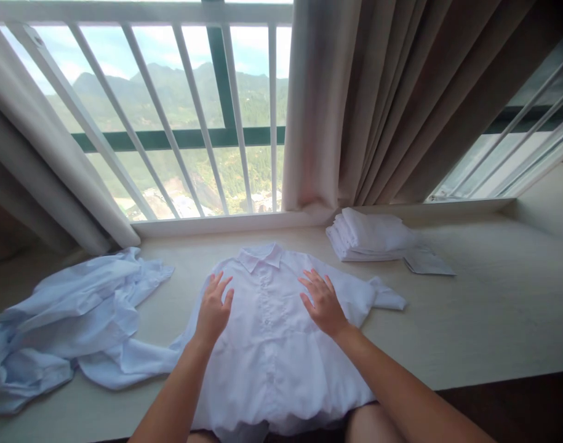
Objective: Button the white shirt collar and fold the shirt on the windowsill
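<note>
A white button-up shirt [265, 344] lies spread front side up before me, its collar toward the window and its lower edge toward my lap. My left hand [214, 307] is over the left chest of the shirt, fingers apart and holding nothing. Across the button line, my right hand [322, 301] is over the other side of the chest with its fingers spread. Whether either palm touches the cloth I cannot tell. The right sleeve [386, 294] reaches out over the surface, its end bent. The left sleeve is partly hidden by my forearm.
Crumpled white clothing [87, 314] lies in a heap on the left. At the back right sit a stack of folded white cloth [371, 234] and a flat pale packet or folded piece [429, 261]. Beyond the pale ledge [484, 307] are curtains [383, 104] and a barred window [189, 123].
</note>
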`<action>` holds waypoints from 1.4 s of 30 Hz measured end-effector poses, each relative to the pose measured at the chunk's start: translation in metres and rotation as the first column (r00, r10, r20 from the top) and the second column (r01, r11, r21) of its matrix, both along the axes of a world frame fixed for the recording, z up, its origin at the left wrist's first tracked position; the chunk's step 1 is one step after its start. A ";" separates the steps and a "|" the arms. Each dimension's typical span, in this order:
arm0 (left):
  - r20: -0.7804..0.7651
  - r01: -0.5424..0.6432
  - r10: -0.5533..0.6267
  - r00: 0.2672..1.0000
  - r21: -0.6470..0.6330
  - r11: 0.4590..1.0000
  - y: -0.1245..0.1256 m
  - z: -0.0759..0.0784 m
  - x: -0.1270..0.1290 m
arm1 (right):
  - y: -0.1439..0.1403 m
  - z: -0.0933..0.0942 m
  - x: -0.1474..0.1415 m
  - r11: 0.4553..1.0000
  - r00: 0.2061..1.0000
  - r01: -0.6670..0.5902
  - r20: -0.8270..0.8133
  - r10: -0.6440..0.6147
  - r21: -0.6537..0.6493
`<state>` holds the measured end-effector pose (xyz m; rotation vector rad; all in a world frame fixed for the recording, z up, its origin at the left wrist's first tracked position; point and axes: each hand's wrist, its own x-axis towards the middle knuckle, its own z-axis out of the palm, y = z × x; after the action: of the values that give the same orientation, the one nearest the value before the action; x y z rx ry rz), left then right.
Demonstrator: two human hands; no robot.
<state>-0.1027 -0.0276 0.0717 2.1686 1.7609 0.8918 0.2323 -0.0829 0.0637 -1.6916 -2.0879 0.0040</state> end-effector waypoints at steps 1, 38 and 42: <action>-0.035 -0.013 0.013 0.999 -0.025 1.000 -0.030 -0.005 -0.006 | -0.024 -0.004 0.007 0.999 0.999 -0.030 0.021 0.031 -0.036; 0.662 0.041 0.389 0.641 -0.535 0.844 -0.213 0.020 -0.102 | -0.167 -0.030 0.084 0.816 0.824 0.344 -0.268 -0.500 -0.465; 0.606 0.008 0.469 0.642 -0.617 0.787 -0.210 0.024 -0.103 | -0.167 -0.034 0.091 0.809 0.792 0.368 -0.300 -0.531 -0.459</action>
<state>-0.2062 -0.2374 0.0961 0.9571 1.5876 0.9409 0.3230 -0.2494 0.0296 -2.1621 -1.3736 0.6043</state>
